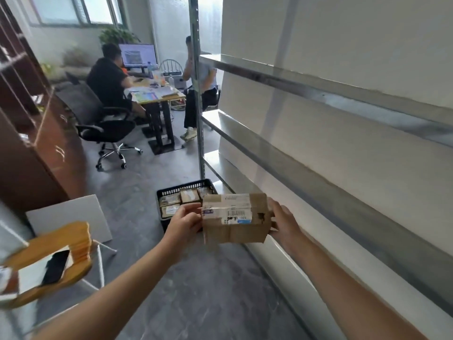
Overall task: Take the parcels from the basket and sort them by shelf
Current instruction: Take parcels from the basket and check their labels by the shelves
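Cardboard parcel (235, 218), taped, is held in the air by both ends, the left hand (185, 223) and right hand (284, 220) each gripping it with curled fingers. Its white labels show a barcode, but the print is too blurred to read. Behind it a black basket (182, 187) of labelled parcels (188, 196) stands on the floor, with metal shelves (318, 90) to the right and a phone (55, 267) on a wooden stool (78, 236) to the left.

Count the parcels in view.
5. One parcel held between left hand and right hand; four in the black basket, others possibly hidden behind it.
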A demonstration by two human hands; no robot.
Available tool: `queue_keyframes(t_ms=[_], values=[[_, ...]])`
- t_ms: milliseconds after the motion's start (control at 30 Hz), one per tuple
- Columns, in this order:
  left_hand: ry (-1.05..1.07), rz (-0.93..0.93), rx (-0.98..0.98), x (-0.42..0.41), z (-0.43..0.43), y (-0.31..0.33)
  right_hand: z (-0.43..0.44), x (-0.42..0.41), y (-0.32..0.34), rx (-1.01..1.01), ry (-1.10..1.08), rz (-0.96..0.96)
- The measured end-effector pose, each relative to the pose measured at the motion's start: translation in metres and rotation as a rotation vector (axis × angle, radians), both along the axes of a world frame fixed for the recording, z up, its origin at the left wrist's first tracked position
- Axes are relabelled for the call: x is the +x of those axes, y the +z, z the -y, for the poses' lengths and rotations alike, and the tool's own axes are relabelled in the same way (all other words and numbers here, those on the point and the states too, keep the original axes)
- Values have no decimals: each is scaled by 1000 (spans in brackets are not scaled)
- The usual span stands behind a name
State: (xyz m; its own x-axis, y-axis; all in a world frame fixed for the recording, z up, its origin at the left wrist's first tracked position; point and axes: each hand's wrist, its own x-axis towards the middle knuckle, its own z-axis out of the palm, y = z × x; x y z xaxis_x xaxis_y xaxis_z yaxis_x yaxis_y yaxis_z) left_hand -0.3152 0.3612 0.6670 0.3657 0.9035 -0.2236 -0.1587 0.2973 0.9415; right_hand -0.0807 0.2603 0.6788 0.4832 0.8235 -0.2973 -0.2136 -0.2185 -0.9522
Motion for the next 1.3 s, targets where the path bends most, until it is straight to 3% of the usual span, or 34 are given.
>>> queue_keyframes(t_ms=[633,800,967,1100,1233,1300], values=[[179,-213,15,66,-61,-29,-126,91,-37,-145,297,25],[243,-262,-59,42,-79,-46,-173,62,-56,-166,351,44],[334,-443,-59,25,-123,-61,-240,7,-64,-89,145,-97],[247,-307,-137,-2,-173,-64,-296,-28,-64,-4,180,-86],[189,-284,-96,-33,-225,-60,-351,-55,-61,9,296,-21],[171,-266,-93,-44,-247,-57,-373,-71,-62,-31,358,-75]])
